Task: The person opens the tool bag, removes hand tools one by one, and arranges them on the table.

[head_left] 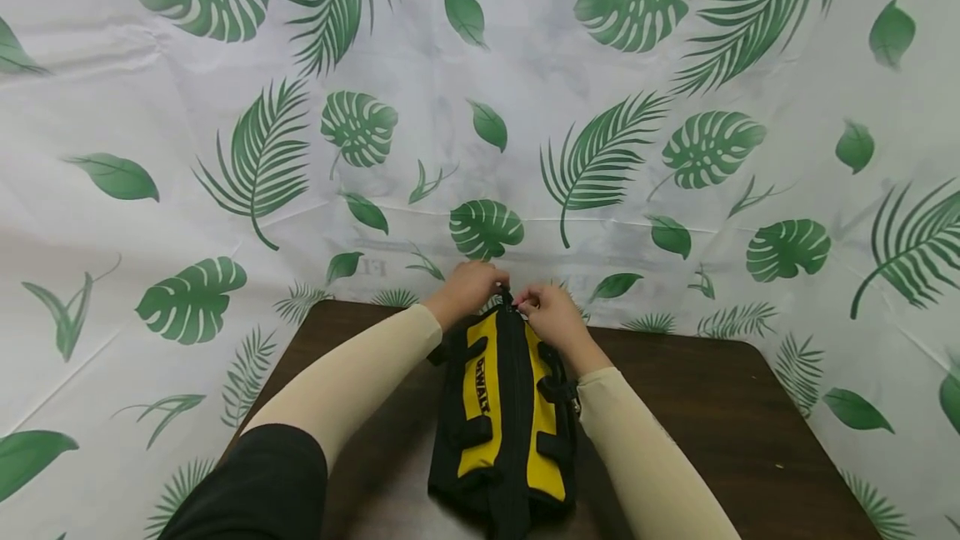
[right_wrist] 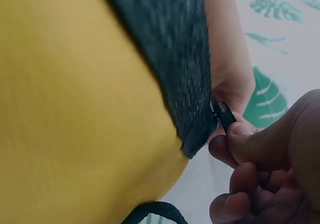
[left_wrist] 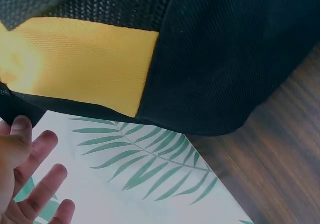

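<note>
A black and yellow tool bag [head_left: 513, 407] with DEWALT lettering lies lengthwise, a black zipper strip running along its top. At its far end my left hand [head_left: 469, 288] pinches a black fabric tab [left_wrist: 22, 107] between thumb and forefinger; the other fingers are spread in the left wrist view. Beside it, my right hand [head_left: 553, 315] pinches a small black zipper pull [right_wrist: 227, 117] between thumb and forefinger. The right wrist view shows the pull at the end of the zipper strip [right_wrist: 185, 79], with part of the left hand behind it.
The bag rests on a dark brown wooden table [head_left: 690, 423]. A white cloth with green leaf prints [head_left: 420, 148] hangs behind and around the table, close to both hands. Black loops [head_left: 555, 390] and a metal clip stick out from the bag's right side.
</note>
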The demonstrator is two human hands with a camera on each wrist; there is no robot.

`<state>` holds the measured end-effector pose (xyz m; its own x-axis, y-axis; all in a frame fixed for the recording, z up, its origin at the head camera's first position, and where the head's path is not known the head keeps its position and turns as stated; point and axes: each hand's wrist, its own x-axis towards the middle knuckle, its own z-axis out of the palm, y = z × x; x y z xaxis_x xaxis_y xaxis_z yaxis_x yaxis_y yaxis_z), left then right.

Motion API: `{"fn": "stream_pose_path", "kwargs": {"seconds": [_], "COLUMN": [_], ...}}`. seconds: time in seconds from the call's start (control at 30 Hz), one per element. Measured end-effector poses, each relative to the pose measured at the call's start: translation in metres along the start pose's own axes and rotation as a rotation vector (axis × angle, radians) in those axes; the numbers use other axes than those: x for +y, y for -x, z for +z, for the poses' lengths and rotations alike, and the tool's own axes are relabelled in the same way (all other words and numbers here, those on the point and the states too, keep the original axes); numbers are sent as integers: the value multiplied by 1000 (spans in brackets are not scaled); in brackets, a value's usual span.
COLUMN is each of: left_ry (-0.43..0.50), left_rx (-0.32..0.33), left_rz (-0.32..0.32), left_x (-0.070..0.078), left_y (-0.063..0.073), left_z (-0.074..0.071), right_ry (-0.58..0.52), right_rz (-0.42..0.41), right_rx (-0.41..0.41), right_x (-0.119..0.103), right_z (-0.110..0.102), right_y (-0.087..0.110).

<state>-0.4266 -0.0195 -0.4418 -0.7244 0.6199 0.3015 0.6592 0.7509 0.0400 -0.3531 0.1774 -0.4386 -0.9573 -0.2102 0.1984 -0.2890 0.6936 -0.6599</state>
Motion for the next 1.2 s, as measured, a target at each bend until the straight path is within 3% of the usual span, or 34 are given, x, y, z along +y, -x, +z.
{"fn": "stream_pose_path", "kwargs": {"seconds": [0.27,0.5,0.8,1.03,1.2], "left_ry": [65,67,103,131,165], "left_rx": [-28,-40,-44,-46,-60], "left_rz": [-71,-119,-130,-120,-112], "left_x": [1,2,2,2,2], "left_y": [2,0,0,1,2], "left_z": [-3,2,0,-3,-2], "right_ry": [33,24,16,18,-74], "right_rz": [-48,-64,-62,-114,-111], "right_rx": [30,12,12,-16,-120], "right_x": [-5,-6,-13,-20,-24], "right_z": [3,6,7,7,8], "right_y": [29,63,109,139,159]}}
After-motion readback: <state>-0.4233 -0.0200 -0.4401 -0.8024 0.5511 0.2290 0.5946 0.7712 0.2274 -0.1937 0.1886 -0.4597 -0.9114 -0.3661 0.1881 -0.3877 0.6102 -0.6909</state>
